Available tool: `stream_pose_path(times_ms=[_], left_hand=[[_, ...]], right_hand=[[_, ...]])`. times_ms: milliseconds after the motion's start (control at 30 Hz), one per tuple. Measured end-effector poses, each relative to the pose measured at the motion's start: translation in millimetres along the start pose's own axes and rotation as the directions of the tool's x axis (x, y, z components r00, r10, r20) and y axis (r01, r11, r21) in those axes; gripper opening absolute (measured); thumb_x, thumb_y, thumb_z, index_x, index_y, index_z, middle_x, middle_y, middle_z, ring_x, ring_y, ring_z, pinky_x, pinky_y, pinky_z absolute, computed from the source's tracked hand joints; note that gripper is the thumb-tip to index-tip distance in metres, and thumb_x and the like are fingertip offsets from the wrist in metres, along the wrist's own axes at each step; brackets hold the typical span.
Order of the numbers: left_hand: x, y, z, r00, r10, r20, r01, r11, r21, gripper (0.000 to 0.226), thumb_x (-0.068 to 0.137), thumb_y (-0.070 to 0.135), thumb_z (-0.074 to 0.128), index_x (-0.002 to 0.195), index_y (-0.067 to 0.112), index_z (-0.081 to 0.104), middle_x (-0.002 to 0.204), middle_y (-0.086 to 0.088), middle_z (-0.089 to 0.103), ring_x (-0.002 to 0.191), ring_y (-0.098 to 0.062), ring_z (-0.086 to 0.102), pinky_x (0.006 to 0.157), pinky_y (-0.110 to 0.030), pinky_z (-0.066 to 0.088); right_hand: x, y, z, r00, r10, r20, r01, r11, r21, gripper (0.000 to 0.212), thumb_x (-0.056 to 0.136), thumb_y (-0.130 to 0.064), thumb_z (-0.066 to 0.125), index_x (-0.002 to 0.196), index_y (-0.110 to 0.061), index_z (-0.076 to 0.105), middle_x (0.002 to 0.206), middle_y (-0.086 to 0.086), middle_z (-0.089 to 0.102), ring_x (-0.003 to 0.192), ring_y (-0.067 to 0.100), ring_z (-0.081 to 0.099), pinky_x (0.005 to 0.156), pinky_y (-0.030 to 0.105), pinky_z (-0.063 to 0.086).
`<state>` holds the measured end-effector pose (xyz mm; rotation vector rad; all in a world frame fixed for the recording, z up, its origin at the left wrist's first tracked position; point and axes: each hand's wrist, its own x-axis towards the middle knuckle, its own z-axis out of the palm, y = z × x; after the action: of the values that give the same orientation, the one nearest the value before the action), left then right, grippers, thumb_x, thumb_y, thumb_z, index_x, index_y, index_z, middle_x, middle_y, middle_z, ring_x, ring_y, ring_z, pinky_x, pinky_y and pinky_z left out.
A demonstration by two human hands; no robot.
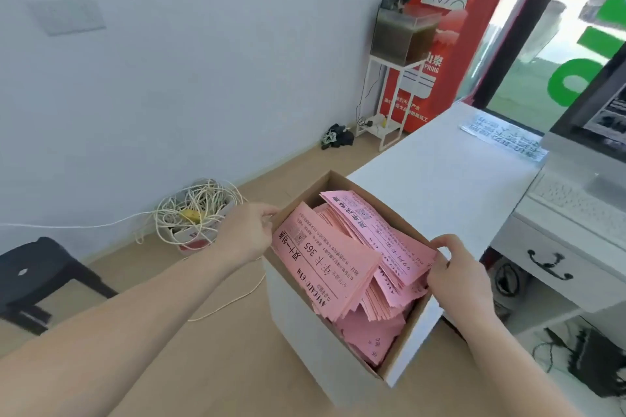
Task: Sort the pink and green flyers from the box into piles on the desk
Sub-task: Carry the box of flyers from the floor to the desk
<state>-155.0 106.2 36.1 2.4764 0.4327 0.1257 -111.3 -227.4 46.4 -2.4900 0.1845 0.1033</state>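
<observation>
I hold the box [305, 325] by both rims.
My left hand [249, 234] and right hand [457, 271] have fingers clamped on its opposite edges; pink flyers [325, 264] fill it, beside the bench's [440, 173] near corner.

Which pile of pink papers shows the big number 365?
The pink paper flyer stack nearest the left hand, in the white cardboard box; the pink stack by the right hand shows other print.

Head view: your camera looks forward and down, close over the box [305, 332], the desk [440, 186] at upper right.
</observation>
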Motion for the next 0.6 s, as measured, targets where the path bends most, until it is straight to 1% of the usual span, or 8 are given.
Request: stream_pose_path(times_ms=[133, 267, 333, 400, 433, 467, 533, 600], left_hand=[[21.9, 13.1, 24.6, 0.993, -0.1, -0.055, 0.104, 0.993, 0.065, 0.037, 0.097, 0.011, 0.053, 0.12, 0.028, 0.076, 0.122, 0.004, 0.073, 0.115, -0.021, 0.064, 0.084, -0.027, 0.041], [41.9, 22.0, 34.9, 0.982, -0.159, -0.102, 0.169, 0.981, 0.093, 0.036, 0.098, 0.013, 0.054, 0.12, 0.03, 0.076, 0.122, 0.005, 0.073, 0.115, -0.022, 0.064, 0.083, -0.027, 0.041], [53.4, 23.1, 40.3, 0.979, -0.173, -0.111, 0.181, 0.981, 0.067, 0.035, 0.099, 0.013, 0.054, 0.121, 0.029, 0.075, 0.123, 0.004, 0.073, 0.111, -0.022, 0.065, 0.084, -0.028, 0.043], [61.9, 22.2, 48.9, 0.975, -0.188, -0.117, 0.194, 0.98, 0.046, 0.035, 0.1, 0.013, 0.053, 0.122, 0.028, 0.075, 0.115, -0.001, 0.076, 0.098, -0.025, 0.067, 0.08, -0.028, 0.044], [65.7, 22.1, 51.4, 0.975, -0.188, -0.117, 0.194, 0.98, 0.045, 0.034, 0.1, 0.013, 0.053, 0.123, 0.028, 0.074, 0.114, -0.002, 0.076, 0.098, -0.027, 0.068, 0.08, -0.029, 0.045], [67.0, 23.0, 52.1, 0.975, -0.192, -0.108, 0.199, 0.979, 0.053, 0.033, 0.1, 0.014, 0.054, 0.124, 0.027, 0.073, 0.117, -0.003, 0.075, 0.104, -0.028, 0.067, 0.083, -0.031, 0.047], [66.1, 27.1, 52.0, 0.973, -0.219, -0.075, 0.227, 0.967, 0.118, 0.032, 0.099, 0.019, 0.057, 0.13, 0.024, 0.067, 0.12, -0.006, 0.073, 0.11, -0.03, 0.065, 0.089, -0.036, 0.05], [61.0, 37.1, 47.5, 0.97, -0.239, -0.044, 0.243, 0.953, 0.181, 0.041, 0.1, 0.026, 0.059, 0.14, 0.02, 0.057, 0.121, -0.007, 0.07, 0.114, -0.033, 0.062, 0.092, -0.039, 0.05]], right_hand=[[42.6, 30.3, 9.0, 0.995, -0.016, 0.1, 0.015, 1.0, 0.011, 0.027, 0.095, -0.019, 0.04, 0.101, -0.043, 0.049, 0.059, 0.001, 0.067, 0.057, 0.027, 0.067, 0.065, 0.048, 0.061], [80.4, 40.3, 9.5, 0.985, -0.053, 0.167, 0.057, 0.998, -0.019, 0.027, 0.096, -0.02, 0.039, 0.104, -0.045, 0.045, 0.064, 0.004, 0.068, 0.058, 0.028, 0.068, 0.065, 0.05, 0.061], [98.0, 38.2, 3.4, 0.969, -0.079, 0.233, 0.109, 0.987, -0.119, 0.023, 0.095, -0.024, 0.039, 0.104, -0.044, 0.042, 0.069, 0.002, 0.068, 0.061, 0.026, 0.069, 0.064, 0.047, 0.061], [118.7, 31.8, -9.7, 0.949, -0.121, 0.293, 0.222, 0.913, -0.342, 0.015, 0.096, -0.03, 0.041, 0.107, -0.04, 0.044, 0.077, -0.003, 0.067, 0.07, 0.021, 0.067, 0.062, 0.035, 0.056], [129.3, 27.7, -16.4, 0.939, -0.143, 0.313, 0.278, 0.851, -0.446, 0.012, 0.097, -0.034, 0.042, 0.108, -0.035, 0.049, 0.08, -0.006, 0.066, 0.073, 0.019, 0.066, 0.061, 0.03, 0.05], [137.8, 22.6, -22.0, 0.931, -0.168, 0.324, 0.322, 0.797, -0.511, 0.016, 0.098, -0.039, 0.044, 0.107, -0.032, 0.055, 0.081, -0.008, 0.065, 0.075, 0.017, 0.064, 0.061, 0.028, 0.045], [151.2, 14.9, -23.5, 0.912, -0.25, 0.326, 0.396, 0.746, -0.536, 0.024, 0.1, -0.045, 0.043, 0.113, -0.033, 0.06, 0.087, -0.01, 0.065, 0.079, 0.016, 0.063, 0.063, 0.028, 0.044], [160.8, 10.3, -18.5, 0.878, -0.348, 0.329, 0.47, 0.756, -0.456, 0.032, 0.102, -0.05, 0.042, 0.128, -0.038, 0.057, 0.106, -0.011, 0.062, 0.094, 0.016, 0.062, 0.072, 0.031, 0.047]])
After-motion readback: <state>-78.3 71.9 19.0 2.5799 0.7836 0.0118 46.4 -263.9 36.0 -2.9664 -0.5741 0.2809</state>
